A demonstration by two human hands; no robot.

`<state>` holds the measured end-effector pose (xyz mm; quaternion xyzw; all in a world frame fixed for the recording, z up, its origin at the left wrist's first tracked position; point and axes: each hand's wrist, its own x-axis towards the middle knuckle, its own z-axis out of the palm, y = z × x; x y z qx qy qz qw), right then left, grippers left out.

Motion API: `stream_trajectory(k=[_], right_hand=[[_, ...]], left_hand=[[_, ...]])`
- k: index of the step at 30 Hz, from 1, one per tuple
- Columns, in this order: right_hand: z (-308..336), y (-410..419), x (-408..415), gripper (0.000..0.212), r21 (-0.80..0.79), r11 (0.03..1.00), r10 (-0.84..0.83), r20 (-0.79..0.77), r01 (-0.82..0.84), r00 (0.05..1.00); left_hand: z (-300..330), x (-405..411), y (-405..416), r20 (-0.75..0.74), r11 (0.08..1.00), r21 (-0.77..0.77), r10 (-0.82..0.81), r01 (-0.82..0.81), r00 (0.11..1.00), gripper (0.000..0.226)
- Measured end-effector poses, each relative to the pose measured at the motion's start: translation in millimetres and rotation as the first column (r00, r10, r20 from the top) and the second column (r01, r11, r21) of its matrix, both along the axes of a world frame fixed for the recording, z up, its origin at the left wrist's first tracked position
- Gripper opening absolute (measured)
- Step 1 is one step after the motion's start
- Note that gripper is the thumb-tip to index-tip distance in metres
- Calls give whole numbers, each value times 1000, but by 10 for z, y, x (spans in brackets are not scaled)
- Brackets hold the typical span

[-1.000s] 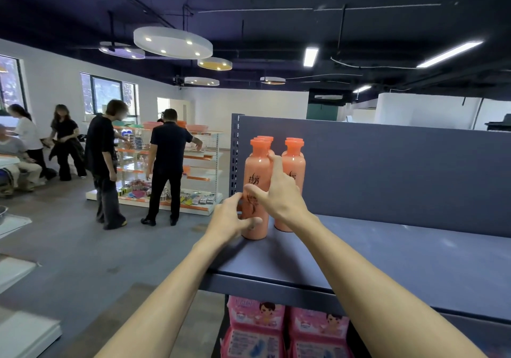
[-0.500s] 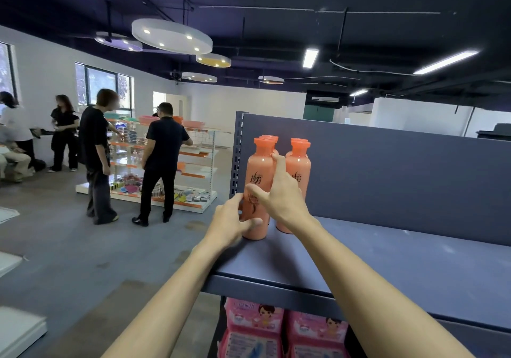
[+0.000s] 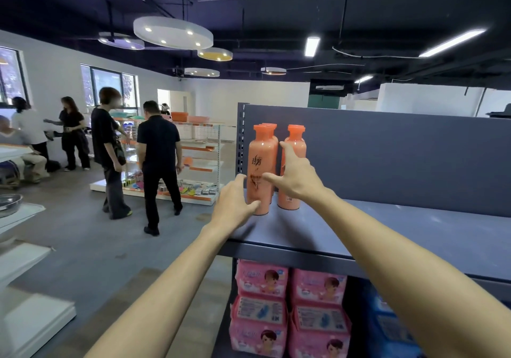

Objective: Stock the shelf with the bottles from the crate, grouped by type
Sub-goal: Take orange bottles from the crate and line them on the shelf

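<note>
Over the last second little has shifted: my left hand [image 3: 235,205] is still low at the front bottle [image 3: 260,175], thumb and fingers spread against its base, while my right hand [image 3: 297,176] has its thumb on the label and index finger raised between it and the right bottle [image 3: 293,169]. Fingers on both hands are apart, touching rather than gripping. I judge I'm only squaring up the orange group at the left end of the shelf [image 3: 387,233], with a third bottle [image 3: 272,132] behind. The rest of the shelf lies bare; pink packs [image 3: 261,302] sit below. People [image 3: 159,161] stand well apart; the crate is out of view.
</note>
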<state>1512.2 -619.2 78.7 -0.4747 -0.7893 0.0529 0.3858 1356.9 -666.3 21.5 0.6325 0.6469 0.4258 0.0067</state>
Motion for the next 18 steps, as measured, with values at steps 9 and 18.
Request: stream_trajectory(k=[9, 18], right_hand=[[122, -249, 729, 62, 57, 994, -108, 264, 96, 959], [74, -509, 2085, 60, 11, 969, -242, 241, 247, 940]], left_hand=[[194, 772, -149, -229, 998, 58, 42, -30, 972, 48], [183, 2047, -117, -210, 978, -32, -206, 204, 956, 50]])
